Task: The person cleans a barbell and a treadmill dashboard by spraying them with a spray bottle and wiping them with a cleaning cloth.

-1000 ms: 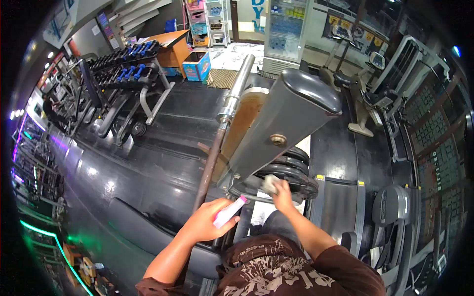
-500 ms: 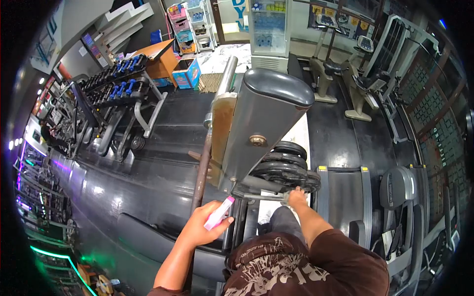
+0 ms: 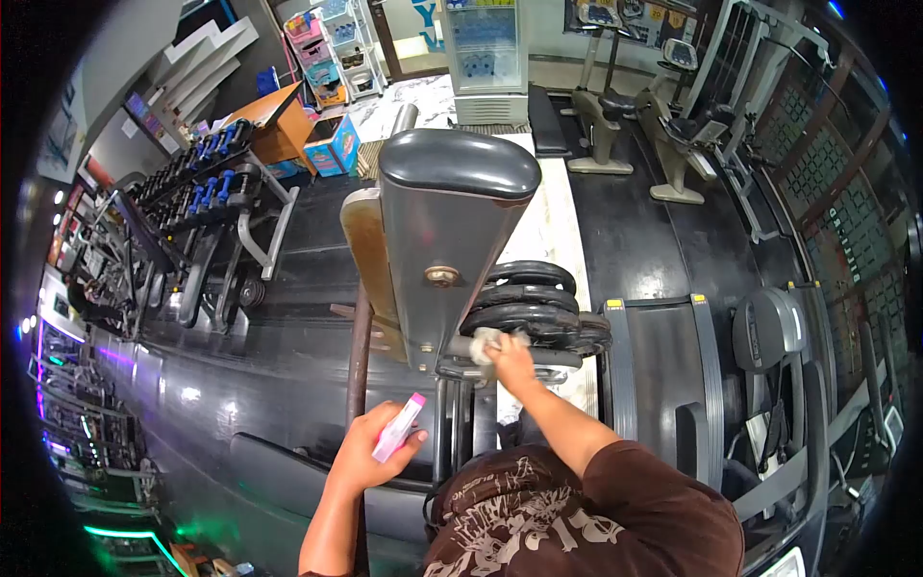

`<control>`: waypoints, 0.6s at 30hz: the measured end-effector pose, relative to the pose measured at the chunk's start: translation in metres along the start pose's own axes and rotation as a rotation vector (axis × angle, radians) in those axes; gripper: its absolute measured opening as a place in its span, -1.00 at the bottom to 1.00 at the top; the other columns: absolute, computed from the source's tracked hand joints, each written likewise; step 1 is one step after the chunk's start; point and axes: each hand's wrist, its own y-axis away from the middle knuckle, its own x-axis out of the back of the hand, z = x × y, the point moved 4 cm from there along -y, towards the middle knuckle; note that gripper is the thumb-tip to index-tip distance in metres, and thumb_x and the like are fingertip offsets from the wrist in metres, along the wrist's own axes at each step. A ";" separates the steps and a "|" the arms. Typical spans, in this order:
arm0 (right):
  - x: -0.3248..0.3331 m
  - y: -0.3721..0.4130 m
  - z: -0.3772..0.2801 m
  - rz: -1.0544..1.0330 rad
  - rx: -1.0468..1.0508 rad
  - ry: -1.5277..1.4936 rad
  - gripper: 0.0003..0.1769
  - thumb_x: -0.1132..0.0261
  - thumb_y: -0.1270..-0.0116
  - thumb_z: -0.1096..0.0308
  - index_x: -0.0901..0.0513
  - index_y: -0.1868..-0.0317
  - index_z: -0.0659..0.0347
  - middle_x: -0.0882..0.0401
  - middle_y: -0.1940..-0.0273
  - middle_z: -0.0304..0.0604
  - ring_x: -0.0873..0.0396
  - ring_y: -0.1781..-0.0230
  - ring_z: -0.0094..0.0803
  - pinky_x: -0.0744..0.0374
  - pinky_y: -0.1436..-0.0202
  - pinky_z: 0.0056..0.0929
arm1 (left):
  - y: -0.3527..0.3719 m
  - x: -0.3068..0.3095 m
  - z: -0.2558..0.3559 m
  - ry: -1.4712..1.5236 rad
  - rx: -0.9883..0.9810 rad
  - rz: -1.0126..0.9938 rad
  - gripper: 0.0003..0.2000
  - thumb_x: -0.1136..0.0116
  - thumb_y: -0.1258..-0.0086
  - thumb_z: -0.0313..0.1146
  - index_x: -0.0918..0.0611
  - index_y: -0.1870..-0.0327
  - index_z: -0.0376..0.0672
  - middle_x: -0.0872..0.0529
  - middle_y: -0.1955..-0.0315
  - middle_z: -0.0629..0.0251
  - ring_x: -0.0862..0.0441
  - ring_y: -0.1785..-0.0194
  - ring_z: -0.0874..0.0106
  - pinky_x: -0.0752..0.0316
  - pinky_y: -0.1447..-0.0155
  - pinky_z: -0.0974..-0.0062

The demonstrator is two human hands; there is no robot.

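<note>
My left hand (image 3: 380, 447) is wrapped round a pink and white object (image 3: 399, 429), held upright and tilted beside a rusty brown bar (image 3: 360, 356). My right hand (image 3: 508, 358) grips a pale, crumpled cloth (image 3: 486, 346), slightly blurred, against the machine's lower frame, just in front of the stacked black weight plates (image 3: 529, 313). Above both hands stands a dark grey machine upright (image 3: 433, 236) topped by a glossy black pad (image 3: 461, 163). The fingertips of my right hand are partly hidden by the cloth and blur.
A dumbbell rack (image 3: 216, 197) stands at the left, near a wooden desk (image 3: 260, 130). A glass-door fridge (image 3: 486, 53) is at the back. Treadmills (image 3: 659, 375) and exercise bikes (image 3: 601, 125) are on the right. A black padded bench (image 3: 308, 476) lies beside my left arm.
My right hand has moved left along the machine's lower frame with the cloth. My left hand still holds the pink and white object. The view has shifted, and the machine upright appears further left.
</note>
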 end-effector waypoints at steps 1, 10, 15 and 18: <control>0.001 0.009 0.024 -0.105 -0.117 0.077 -0.70 -0.18 -0.42 0.33 -0.72 -0.08 -0.13 -0.43 -0.25 -0.17 -0.39 -0.32 -0.10 -0.47 -0.32 -0.13 | 0.002 -0.001 -0.003 0.020 0.011 -0.003 -0.79 -0.45 -0.21 -0.47 -0.63 0.23 -0.27 -0.70 0.38 0.26 -0.68 0.32 0.45 -0.56 0.17 0.47; -0.010 0.108 0.175 -0.310 -0.681 -0.051 -0.50 -0.28 -0.31 0.07 -0.68 -0.24 -0.03 -0.38 -0.42 -0.02 -0.40 -0.38 -0.05 -0.35 -0.43 -0.08 | -0.002 -0.002 0.000 0.001 0.000 0.000 -0.77 -0.43 -0.17 -0.51 -0.63 0.20 -0.27 -0.69 0.36 0.25 -0.65 0.32 0.43 -0.54 0.18 0.48; 0.012 0.037 0.067 0.249 -0.132 -0.374 -0.30 -0.42 -0.02 0.53 -0.64 -0.27 -0.06 -0.42 -0.22 0.10 -0.40 -0.26 0.09 -0.44 -0.36 -0.11 | -0.003 -0.012 0.006 -0.072 -0.027 0.003 -0.76 -0.40 -0.12 -0.52 -0.62 0.21 -0.30 -0.67 0.38 0.21 -0.64 0.32 0.38 -0.53 0.18 0.45; 0.022 0.023 0.023 0.199 -0.064 -0.313 -0.28 -0.45 -0.03 0.53 -0.63 -0.27 -0.15 -0.37 -0.25 0.03 -0.36 -0.27 0.05 -0.44 -0.36 -0.12 | -0.004 -0.016 0.013 -0.101 -0.066 0.024 -0.80 -0.37 -0.13 -0.54 -0.62 0.24 -0.30 -0.65 0.40 0.21 -0.62 0.35 0.37 -0.51 0.20 0.46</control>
